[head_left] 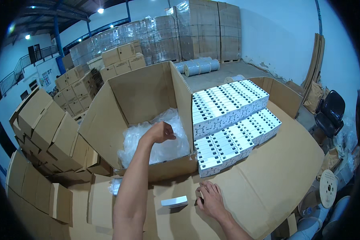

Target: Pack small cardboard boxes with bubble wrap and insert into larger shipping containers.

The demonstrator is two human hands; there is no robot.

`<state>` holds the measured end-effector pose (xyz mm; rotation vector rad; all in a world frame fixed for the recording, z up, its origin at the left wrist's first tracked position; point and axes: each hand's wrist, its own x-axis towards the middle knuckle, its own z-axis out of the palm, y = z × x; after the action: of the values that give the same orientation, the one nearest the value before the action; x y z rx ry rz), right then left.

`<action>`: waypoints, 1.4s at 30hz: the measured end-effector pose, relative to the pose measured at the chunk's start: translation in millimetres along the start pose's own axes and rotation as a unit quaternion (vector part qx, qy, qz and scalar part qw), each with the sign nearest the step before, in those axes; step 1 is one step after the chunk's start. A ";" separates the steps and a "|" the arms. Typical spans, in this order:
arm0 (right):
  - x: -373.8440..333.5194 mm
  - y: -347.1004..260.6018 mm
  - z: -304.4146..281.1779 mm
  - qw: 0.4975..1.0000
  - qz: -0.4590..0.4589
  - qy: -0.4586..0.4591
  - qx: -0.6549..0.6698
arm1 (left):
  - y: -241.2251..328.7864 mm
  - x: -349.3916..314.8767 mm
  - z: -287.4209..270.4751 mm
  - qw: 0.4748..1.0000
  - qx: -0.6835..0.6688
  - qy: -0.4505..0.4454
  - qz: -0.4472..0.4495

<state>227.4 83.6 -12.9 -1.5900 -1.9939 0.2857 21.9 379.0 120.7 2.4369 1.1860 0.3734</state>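
Clear plastic wrapping (160, 140) is seen heaped in the bottom of a large open cardboard carton (142, 94), and the left hand (161, 132) is reached into that carton from the near side, fingers curled together just above the crinkled film; whether a piece of the film is actually pinched cannot be told from this view. The left forearm is stretched across the carton's near wall. The right hand (210, 199) is laid palm down on the flattened cardboard sheet (276, 168) that covers the work surface, fingers spread and pressed on the sheet, with a small dark item half hidden under the thumb side. Just to the left of that hand, apart from it, a small white rectangular box (174, 201) is set flat on the cardboard. Beyond the right hand, stepped rows of small white boxes (228, 120) with dark markings are stacked tightly against the right wall of the carton, the back rows higher than the front ones. To the left of the work surface, piles of closed brown cartons (48, 124) are stacked, and further back shrink-wrapped pallet loads (180, 32) are lined along the wall. A dark chair (330, 112) is stood at the right edge, near a wooden cable reel (328, 188).
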 end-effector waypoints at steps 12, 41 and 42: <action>-0.4 -1.5 0.4 1.000 0.006 -0.009 0.006 | 18.6 -19.1 -44.9 0.953 -0.131 0.272 0.000; -40.2 -49.2 -12.3 0.834 0.021 -0.117 0.539 | 156.4 -292.2 181.8 0.803 -0.453 0.354 -0.158; -43.7 -47.3 -8.0 0.854 0.023 -0.122 0.506 | 152.7 -292.4 186.2 0.803 -0.455 0.333 -0.191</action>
<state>198.7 28.0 4.1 -0.9088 -1.4918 1.3536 25.6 17.1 9.2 1.1988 1.2749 1.3708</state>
